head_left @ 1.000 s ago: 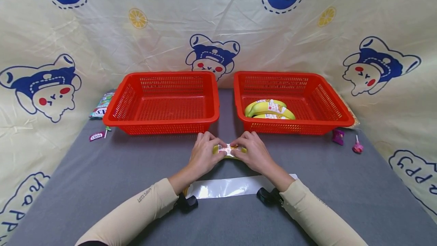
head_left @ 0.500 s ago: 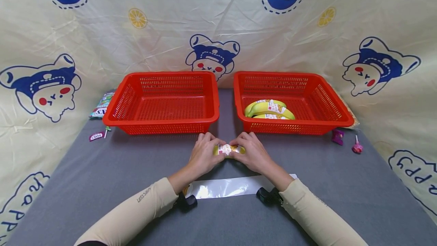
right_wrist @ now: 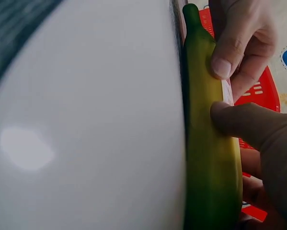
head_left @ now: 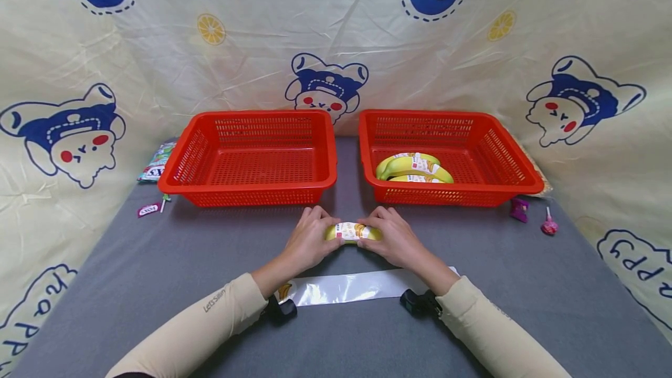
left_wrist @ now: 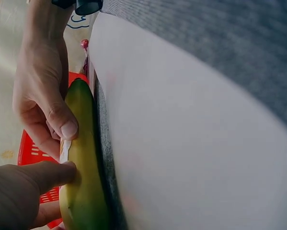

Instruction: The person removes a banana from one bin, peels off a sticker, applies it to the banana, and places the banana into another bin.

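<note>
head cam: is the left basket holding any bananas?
No, the left basket shows only bare red mesh; the bananas lie in the right basket.

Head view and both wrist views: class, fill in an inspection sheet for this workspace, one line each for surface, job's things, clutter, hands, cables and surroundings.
Surface: grey table.
Job's things: labelled banana held between both hands; glossy white strip nearer the person; two bananas in the right red basket; nothing seen in the left red basket.
Clutter: snack packet, small wrappers, lollipop, purple sweet.
Hands: left hand and right hand grip the banana's ends.
Cables: nothing seen.
Surroundings: cartoon-print cloth.
</note>
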The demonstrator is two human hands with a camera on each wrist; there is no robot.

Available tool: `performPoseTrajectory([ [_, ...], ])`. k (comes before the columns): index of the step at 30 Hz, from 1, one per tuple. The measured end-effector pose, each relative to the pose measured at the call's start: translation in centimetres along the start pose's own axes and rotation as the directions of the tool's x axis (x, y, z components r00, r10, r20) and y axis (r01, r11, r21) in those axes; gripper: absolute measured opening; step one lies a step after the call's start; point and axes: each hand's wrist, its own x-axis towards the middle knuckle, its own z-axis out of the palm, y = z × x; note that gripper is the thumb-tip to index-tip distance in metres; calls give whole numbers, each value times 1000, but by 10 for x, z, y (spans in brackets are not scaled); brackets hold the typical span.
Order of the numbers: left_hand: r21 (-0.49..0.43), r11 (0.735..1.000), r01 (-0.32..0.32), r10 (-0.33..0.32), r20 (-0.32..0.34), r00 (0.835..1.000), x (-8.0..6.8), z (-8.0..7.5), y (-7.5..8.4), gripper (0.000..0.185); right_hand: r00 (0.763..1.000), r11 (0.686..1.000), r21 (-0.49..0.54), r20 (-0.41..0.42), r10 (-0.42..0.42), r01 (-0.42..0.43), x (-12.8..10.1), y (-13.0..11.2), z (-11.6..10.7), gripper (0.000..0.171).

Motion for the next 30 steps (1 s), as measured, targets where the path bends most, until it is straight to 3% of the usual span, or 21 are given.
performPoseTrajectory([
  [3, 2, 1000, 12, -12, 15, 1000, 0, 1, 0, 41, 1000, 1000, 5, 25, 10, -10, 1, -1, 0, 46],
  [12, 14, 1000, 10, -10, 19, 1000, 1, 1, 1, 40, 999, 999, -3, -1, -37, 37, 6, -4, 2, 42],
  [23, 19, 999, 34, -35, 51, 998, 0, 2, 2, 41, 994, 993, -85, 73, -78, 84, 4, -4, -3, 48],
  [30, 13, 999, 31, -32, 44, 999, 0, 1, 3, 40, 993, 996, -56, 100, -66, 72, 2, -2, -5, 51],
])
